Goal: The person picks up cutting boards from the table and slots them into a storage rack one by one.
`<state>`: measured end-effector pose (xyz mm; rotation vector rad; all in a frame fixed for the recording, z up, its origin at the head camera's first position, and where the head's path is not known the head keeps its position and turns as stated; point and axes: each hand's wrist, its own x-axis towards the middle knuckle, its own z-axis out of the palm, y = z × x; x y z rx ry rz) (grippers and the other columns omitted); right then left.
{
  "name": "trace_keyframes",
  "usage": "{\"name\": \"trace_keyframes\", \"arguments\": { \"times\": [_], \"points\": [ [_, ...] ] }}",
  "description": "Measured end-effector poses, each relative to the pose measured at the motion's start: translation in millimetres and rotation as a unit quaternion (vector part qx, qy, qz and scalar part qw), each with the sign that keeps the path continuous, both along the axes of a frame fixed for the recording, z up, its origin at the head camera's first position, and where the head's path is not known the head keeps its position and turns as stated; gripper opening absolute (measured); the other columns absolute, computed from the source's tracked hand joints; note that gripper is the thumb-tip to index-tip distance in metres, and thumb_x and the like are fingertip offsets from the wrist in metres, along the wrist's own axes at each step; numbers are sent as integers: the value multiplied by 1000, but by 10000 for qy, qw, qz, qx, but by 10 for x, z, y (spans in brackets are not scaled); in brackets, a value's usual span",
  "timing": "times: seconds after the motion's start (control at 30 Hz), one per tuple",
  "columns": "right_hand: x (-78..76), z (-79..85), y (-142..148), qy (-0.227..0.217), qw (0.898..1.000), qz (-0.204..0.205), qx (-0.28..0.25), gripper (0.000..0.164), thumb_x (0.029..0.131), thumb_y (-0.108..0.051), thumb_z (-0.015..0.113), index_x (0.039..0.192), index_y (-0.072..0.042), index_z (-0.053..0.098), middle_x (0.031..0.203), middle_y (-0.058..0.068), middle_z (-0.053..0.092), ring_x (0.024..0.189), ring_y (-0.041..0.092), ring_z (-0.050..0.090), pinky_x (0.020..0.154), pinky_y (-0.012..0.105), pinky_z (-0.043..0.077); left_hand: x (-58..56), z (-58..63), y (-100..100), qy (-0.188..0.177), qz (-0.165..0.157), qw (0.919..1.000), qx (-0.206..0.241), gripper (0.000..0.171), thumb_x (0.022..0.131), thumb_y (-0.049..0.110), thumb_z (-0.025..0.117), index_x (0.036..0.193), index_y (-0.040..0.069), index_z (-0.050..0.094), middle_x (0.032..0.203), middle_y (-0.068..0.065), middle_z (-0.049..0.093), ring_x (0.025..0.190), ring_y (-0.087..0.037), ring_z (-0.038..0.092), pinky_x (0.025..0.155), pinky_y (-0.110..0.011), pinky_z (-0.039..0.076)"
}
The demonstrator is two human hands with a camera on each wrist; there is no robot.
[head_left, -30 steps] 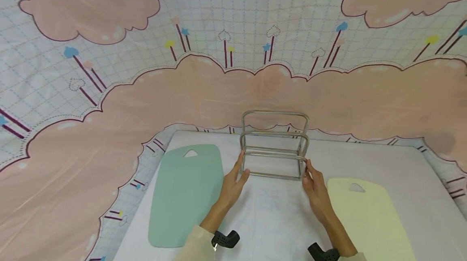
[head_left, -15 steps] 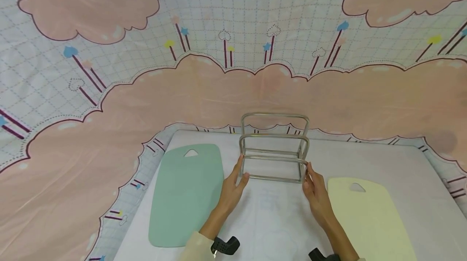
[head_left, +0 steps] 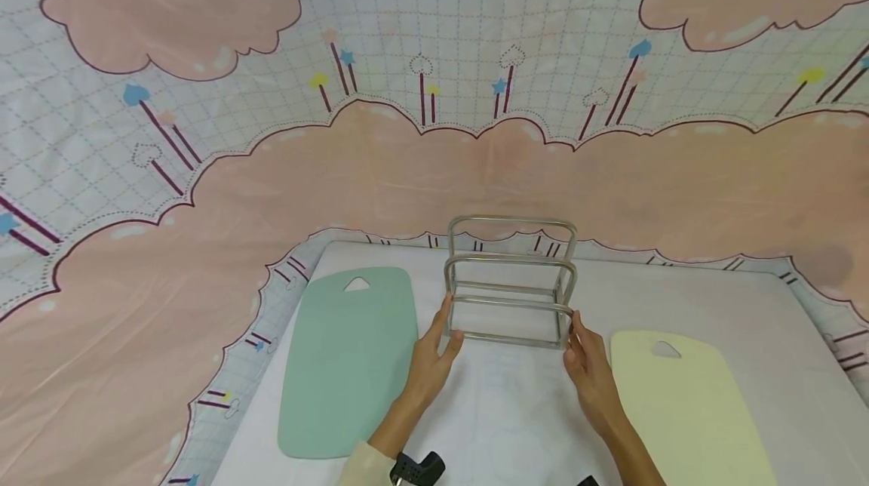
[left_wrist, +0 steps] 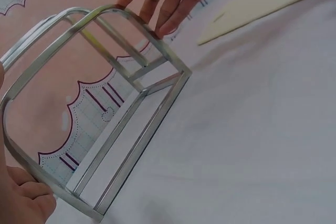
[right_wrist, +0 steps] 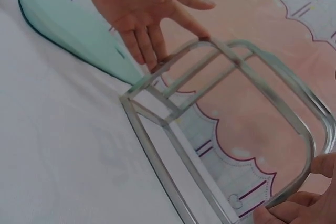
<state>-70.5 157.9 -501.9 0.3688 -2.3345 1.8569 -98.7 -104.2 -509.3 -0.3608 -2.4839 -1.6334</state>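
Left grip [head_left: 428,365], right grip [head_left: 591,369]: fingers extended, unclamped, touching opposite sides | metal rack [left_wrist: 142,142]: upright, tabletop [head_left: 502,410] | green board [head_left: 348,373]: left | yellow board [head_left: 686,403]: right

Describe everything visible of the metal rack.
The metal rack looks silvery and bare: three rounded hoops, one behind another, joined by straight bars along an open base. It stands upright with nothing in its slots, apparently resting on the white tabletop, between the green board and the yellow board. The left hand touches one side of its nearest hoop, the right hand the other.
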Motion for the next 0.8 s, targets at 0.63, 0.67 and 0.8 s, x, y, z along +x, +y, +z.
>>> {"name": "trace_keyframes", "arguments": {
  "times": [0.63,0.67,0.8],
  "points": [
    [196,-1,-95,105,9999,-134,13,62,101,-4,43,153,-7,11,138,19,27,133,46,24,103,14,26,154,-34,-68,173,-42,9998,-45,63,99,23,54,154,22,22,153,-1,27,139,-30,25,107,-57,25],
    [206,-10,-105,127,9998,-135,48,63,100,-2,43,153,-7,10,138,20,27,134,47,23,103,13,25,156,-41,-73,184,-61,9998,-36,64,99,24,54,154,22,21,153,-1,26,139,-29,25,107,-57,26],
    [234,-70,-150,96,9995,-230,202,68,99,1,44,155,-12,7,138,24,24,134,51,19,102,10,22,174,-72,-90,63,-177,9998,69,66,99,22,54,155,22,18,156,-3,21,140,-31,22,105,-57,29]
  ]
}}
